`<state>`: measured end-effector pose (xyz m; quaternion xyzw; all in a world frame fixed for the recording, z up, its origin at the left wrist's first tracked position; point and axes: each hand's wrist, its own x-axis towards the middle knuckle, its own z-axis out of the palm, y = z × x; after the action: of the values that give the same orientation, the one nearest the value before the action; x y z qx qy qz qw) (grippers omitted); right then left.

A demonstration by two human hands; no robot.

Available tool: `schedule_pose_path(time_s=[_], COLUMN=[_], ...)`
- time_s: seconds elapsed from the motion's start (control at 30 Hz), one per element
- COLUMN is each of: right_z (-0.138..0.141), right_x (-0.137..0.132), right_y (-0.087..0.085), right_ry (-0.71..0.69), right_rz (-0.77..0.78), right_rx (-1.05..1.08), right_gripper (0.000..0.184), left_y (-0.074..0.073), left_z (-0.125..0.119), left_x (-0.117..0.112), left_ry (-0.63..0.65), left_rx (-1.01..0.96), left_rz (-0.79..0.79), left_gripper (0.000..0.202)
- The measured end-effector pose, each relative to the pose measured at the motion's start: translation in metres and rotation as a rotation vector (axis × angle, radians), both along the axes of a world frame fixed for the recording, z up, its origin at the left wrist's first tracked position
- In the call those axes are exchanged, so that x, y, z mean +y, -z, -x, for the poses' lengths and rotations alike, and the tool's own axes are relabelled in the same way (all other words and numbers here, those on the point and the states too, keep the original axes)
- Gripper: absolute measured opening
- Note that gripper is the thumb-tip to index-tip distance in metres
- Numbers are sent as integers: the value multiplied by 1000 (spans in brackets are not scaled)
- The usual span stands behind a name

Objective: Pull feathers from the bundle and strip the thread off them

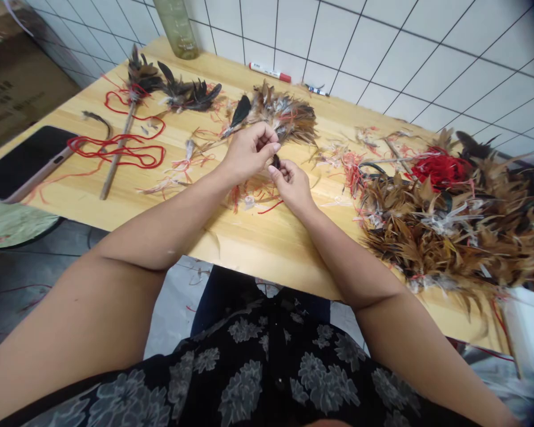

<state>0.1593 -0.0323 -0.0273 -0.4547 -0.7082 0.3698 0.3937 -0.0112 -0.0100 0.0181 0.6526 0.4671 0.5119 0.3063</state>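
My left hand (251, 149) and my right hand (292, 185) meet above the middle of the wooden table, both closed in a pinch. A small dark feather (276, 161) shows between the two thumbs; most of it is hidden by my fingers. Just beyond my left hand lies a bundle of brown and grey feathers (289, 115), with a black feather (241, 110) at its left side. Beneath my hands, scraps of red string (237, 198) and pale feather bits are scattered on the tabletop (267, 252).
On the left, a stick (117, 157) tipped with dark feathers lies among loops of red cord (153, 155), near a phone (31, 160). A big pile of brown feathers (427, 237) with a red string tangle (442, 171) covers the right. Markers (269, 72) and a bottle (178, 29) are by the wall.
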Motion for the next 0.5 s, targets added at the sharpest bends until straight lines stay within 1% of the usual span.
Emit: schedule_pose_path(time_s=[0.1,0.17,0.27,0.33,0.4,0.5], right_z=[-2,-5,-9,-13,-17,-19], right_x=[1,3,11,17,20,18], right_y=[-1,-2,-5,-8,-12,-17], right_ry=[-25,-7,93,164,202,182], right_rz=[-7,3,68,124,156,119], right_rx=[74,160,309,394,445,436], right_gripper=[53,58,64,66,68,68], left_y=[-8,-11,-14,-14,-14,-10], left_z=[-4,-2,6,11,11,-2], left_x=[-7,-6,0,2,0,-9], left_ry=[33,44,8,14,92,289], left_rx=[-54,-100,-136,-111,-63,0], left_rz=[66,85,75,109,186,269], left_gripper=[25,26,23,20,19,19])
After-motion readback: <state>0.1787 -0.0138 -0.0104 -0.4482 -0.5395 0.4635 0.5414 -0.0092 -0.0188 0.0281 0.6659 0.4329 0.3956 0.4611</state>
